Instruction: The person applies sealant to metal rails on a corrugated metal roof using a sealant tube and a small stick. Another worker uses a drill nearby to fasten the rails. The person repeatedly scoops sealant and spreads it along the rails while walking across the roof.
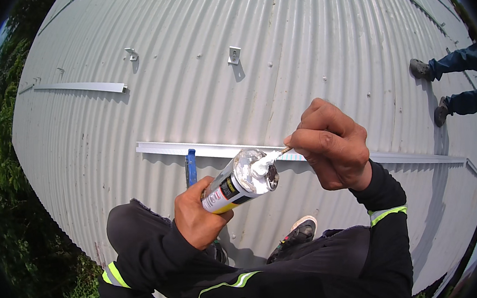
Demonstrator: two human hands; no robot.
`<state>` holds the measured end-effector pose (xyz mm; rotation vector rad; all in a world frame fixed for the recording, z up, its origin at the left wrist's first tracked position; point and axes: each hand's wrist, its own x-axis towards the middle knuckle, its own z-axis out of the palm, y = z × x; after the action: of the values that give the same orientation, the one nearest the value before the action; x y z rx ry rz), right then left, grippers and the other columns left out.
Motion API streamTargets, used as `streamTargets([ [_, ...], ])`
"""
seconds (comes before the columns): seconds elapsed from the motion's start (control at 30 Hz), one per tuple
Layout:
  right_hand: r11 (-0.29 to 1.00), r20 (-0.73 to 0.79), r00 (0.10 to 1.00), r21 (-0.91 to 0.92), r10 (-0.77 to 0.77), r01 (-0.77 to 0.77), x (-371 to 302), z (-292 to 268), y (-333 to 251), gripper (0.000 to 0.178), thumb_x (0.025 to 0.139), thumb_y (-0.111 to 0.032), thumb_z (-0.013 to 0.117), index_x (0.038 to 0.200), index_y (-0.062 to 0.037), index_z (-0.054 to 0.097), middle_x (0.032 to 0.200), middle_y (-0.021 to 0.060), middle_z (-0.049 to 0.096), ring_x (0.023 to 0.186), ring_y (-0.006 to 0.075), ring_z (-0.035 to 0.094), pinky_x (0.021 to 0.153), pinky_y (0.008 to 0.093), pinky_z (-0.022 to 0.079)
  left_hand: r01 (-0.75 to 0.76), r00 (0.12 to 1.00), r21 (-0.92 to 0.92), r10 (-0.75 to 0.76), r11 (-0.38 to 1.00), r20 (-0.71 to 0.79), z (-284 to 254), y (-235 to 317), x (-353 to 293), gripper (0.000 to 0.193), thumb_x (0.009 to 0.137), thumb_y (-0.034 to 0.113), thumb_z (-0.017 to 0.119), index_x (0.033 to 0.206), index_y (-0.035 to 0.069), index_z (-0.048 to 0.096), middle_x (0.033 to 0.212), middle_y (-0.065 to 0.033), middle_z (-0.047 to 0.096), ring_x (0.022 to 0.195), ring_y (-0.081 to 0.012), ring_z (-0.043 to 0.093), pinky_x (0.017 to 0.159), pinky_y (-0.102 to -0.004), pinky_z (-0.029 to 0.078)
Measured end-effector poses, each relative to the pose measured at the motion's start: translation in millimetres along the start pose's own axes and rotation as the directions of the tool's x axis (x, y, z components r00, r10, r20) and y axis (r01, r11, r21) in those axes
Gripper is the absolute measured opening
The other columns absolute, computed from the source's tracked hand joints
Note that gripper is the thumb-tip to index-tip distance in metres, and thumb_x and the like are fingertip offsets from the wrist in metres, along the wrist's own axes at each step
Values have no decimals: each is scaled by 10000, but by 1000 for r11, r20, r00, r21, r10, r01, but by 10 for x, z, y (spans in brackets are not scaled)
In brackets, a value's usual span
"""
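Green trees (0, 147) stand at the far left, past the edge of the wavy grey roof (189, 108). A short metal rail (80, 88) lies near that side of the roof. Just right of it is a small bent bracket (131, 54), and more to the right is another bracket (234, 55). A long metal rail (164, 148) runs across the roof in front of the person. A blue thing (191, 167) stands up by the left hand (197, 214) — it may be a tool, but too much is hidden to be sure.

The left hand's grip is wrapped around a round can (233, 186). The can is in the middle, tipped, with its messy end up and to the right. White paste (261, 167) sits on that end. A thin stick (285, 150) pokes out of the paste. The right hand (332, 146) has its grip pinched on the stick, with thumb and finger together. At the far right, another person's legs (461, 67) and dark shoes show on the roof.
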<state>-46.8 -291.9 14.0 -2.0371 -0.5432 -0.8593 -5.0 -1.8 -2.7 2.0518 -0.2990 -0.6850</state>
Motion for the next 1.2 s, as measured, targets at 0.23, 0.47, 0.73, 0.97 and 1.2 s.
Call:
streamTargets([
  [0.23, 999, 79, 997, 31, 21, -23, 31, -68, 0, 331, 697, 117, 705, 1005, 5, 747, 839, 86, 615, 663, 210, 525, 551, 342, 400, 23, 1000, 2, -23, 1000, 6, -8, 9, 13, 365, 694, -3, 818, 1041, 22, 710, 831, -115, 735, 775, -181, 723, 754, -339, 553],
  [0.47, 999, 139, 990, 15, 40, -42, 100, -79, -11, 335, 675, 103, 695, 989, -11, 717, 821, 75, 553, 679, 229, 478, 581, 358, 376, -13, 1000, 12, 13, 1000, 5, -10, 17, 7, 360, 699, -5, 810, 1045, 20, 713, 885, -131, 752, 829, -216, 752, 777, -338, 557],
  [0.73, 990, 244, 969, -121, -46, 78, 167, -235, -68, 226, 725, -9, 712, 949, -18, 685, 796, 67, 488, 673, 237, 418, 561, 361, 332, -5, 999, 134, -1, 991, 46, -49, 51, -10, 357, 693, -20, 786, 1040, 21, 717, 894, -148, 736, 832, -304, 745, 784, -362, 557],
  [0.97, 988, 309, 949, -115, -63, 103, 125, -286, -104, 184, 728, -56, 710, 900, -20, 653, 781, 65, 448, 677, 232, 409, 548, 366, 312, -33, 998, 228, 20, 973, 58, -25, 18, -4, 328, 698, 10, 812, 1010, 17, 710, 869, -151, 722, 789, -321, 730, 751, -364, 550],
  [1.2, 989, 267, 962, -112, -61, 94, 107, -253, -79, 201, 701, -59, 722, 892, -22, 671, 745, 57, 449, 657, 219, 389, 556, 361, 300, -31, 998, 94, 25, 995, 57, 8, -62, 1, 306, 691, 6, 823, 966, 12, 690, 773, -128, 700, 695, -222, 703, 700, -329, 537],
])
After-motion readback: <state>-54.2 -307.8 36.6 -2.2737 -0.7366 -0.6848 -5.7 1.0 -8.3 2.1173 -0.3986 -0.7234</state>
